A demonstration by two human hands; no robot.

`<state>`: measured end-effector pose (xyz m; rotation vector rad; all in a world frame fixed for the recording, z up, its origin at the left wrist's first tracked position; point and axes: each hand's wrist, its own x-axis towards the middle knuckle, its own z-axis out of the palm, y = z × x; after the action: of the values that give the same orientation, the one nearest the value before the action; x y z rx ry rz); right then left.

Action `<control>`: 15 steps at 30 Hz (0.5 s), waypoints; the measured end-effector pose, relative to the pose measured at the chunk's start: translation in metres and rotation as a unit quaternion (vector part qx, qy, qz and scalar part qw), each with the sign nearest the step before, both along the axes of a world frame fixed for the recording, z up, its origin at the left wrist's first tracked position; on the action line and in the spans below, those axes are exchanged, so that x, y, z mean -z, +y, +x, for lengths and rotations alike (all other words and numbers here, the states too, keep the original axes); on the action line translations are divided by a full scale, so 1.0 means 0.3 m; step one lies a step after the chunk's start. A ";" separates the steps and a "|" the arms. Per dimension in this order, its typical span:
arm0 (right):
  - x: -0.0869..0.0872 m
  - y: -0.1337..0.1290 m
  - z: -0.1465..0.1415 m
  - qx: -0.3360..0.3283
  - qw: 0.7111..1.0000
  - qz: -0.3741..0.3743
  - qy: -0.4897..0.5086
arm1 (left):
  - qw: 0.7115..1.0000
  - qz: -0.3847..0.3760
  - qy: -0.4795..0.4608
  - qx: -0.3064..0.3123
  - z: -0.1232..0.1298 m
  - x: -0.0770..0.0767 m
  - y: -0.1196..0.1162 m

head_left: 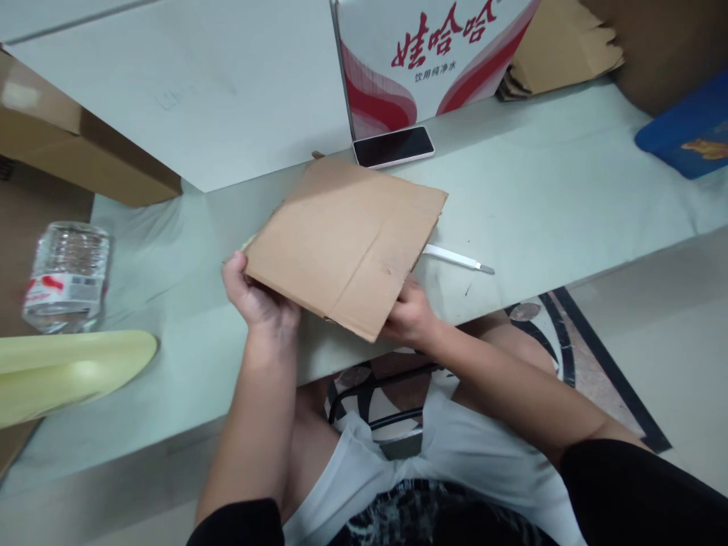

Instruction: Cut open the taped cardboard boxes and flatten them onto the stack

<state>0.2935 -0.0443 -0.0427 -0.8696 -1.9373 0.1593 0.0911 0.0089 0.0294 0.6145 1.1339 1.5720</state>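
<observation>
A flat brown piece of cardboard (341, 235) is tilted over the table, with a crease line near its right end. My left hand (258, 296) grips its lower left corner, thumb on the edge and fingers underneath. Under the right edge, my right hand (412, 315) is closed on the cardboard, its fingertips hidden. A white pen-like tool with a grey tip (458, 258) lies on the table, partly covered by the cardboard. Just behind the cardboard rests a phone (394, 147) with a dark screen.
A white and red carton (421, 68) and a white panel (187, 91) stand at the back. On the left are a clear water bottle (68, 277) and a pale yellow curved object (73, 375). Cardboard pieces (560, 49) and a blue container (691, 129) occupy the right.
</observation>
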 end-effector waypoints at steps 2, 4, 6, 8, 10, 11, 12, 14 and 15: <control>-0.037 -0.017 0.000 -0.010 0.999 0.038 0.014 | 0.998 0.017 -0.028 -0.057 0.008 -0.016 -0.004; -0.080 -0.033 -0.001 -0.036 0.998 0.053 0.017 | 0.993 0.035 -0.046 -0.103 0.015 -0.038 -0.009; -0.118 -0.044 -0.002 -0.080 0.995 0.052 -0.010 | 0.993 0.043 -0.042 -0.102 0.009 -0.059 -0.013; -0.144 -0.047 0.000 -0.121 0.991 0.052 -0.022 | 0.992 0.052 -0.046 -0.108 -0.013 -0.073 -0.013; -0.157 -0.038 0.013 -0.124 0.991 0.044 0.016 | 0.991 0.059 -0.053 -0.112 -0.049 -0.078 -0.010; -0.160 -0.028 0.027 -0.098 0.994 0.036 0.045 | 0.990 0.064 -0.054 -0.109 -0.068 -0.078 -0.008; -0.160 -0.014 0.048 -0.055 0.996 0.023 0.070 | 0.990 0.072 -0.055 -0.104 -0.088 -0.076 -0.007; -0.153 0.024 0.107 0.060 0.992 -0.016 0.112 | 0.992 0.088 -0.041 -0.085 -0.124 -0.074 -0.008; -0.146 0.046 0.144 0.112 0.983 -0.046 0.137 | 0.993 0.087 -0.029 -0.073 -0.140 -0.074 -0.011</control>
<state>0.3366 -0.0304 0.0011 -1.0612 -1.5751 0.2247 0.0490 0.0056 0.0515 0.6072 1.0231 1.8163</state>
